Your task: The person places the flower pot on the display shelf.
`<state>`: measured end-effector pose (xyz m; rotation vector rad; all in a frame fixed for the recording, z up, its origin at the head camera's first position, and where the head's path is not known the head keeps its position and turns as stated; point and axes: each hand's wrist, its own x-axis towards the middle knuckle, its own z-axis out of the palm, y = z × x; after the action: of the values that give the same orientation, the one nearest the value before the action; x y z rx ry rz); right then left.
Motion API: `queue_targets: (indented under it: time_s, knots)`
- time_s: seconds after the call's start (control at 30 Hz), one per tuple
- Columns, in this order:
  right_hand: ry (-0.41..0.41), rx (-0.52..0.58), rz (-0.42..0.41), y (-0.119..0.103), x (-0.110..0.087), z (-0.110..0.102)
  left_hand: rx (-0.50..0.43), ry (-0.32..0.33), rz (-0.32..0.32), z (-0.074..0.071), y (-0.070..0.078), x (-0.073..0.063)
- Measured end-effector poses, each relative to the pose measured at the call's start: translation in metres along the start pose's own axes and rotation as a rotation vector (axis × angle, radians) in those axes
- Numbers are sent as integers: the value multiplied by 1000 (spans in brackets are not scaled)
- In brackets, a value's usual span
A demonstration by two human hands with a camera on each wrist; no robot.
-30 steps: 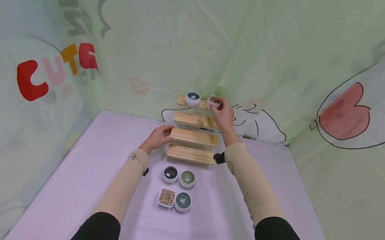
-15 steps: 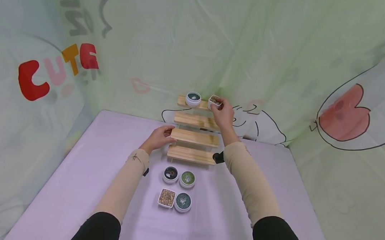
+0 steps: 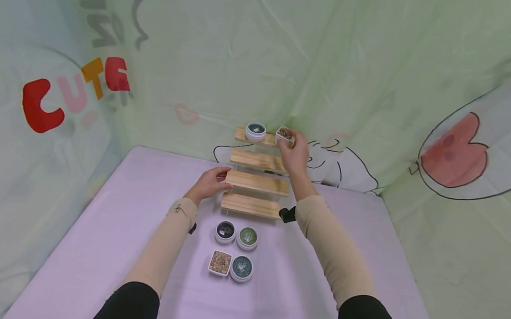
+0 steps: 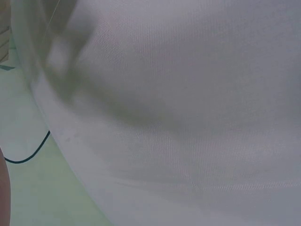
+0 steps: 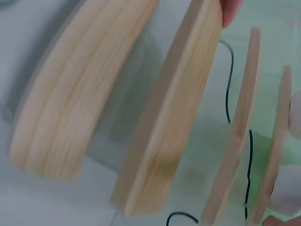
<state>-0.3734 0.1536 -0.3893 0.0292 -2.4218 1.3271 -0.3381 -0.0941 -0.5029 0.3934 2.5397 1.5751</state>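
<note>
A wooden tiered display stand with several steps stands toward the back of the table. My right hand pinches a small square white pot filled with brown, speckled bits, at the right end of the top step. Left of it on that step sits a round white pot with a dark blue-green top. My left hand grips the stand's left end by a middle step, thumb in front and fingers behind. In the right wrist view, the pot's white side shows beside the top board, with a fingertip below it.
In front of the stand are a dark-topped round pot, a green-topped round pot, a square pot of tan pebbles and a blue-green round pot. A printed curtain hangs right behind the stand.
The right hand and square pot shift only slightly on the top step. The left hand stays at the stand's left end, and the pots in front have not moved.
</note>
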Motion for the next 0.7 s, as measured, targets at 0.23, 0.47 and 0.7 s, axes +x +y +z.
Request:
queue_targets:
  time_s: [0.23,0.47,0.7]
  knots:
    - [25,57,-17,0,-22,6,-17,1,15,-1,1,1]
    - [-21,120,-49,3,-44,8,-27,1,10,-1,0,0]
    - [-99,152,-49,6,-72,7,-30,-1,22,-2,1,-2]
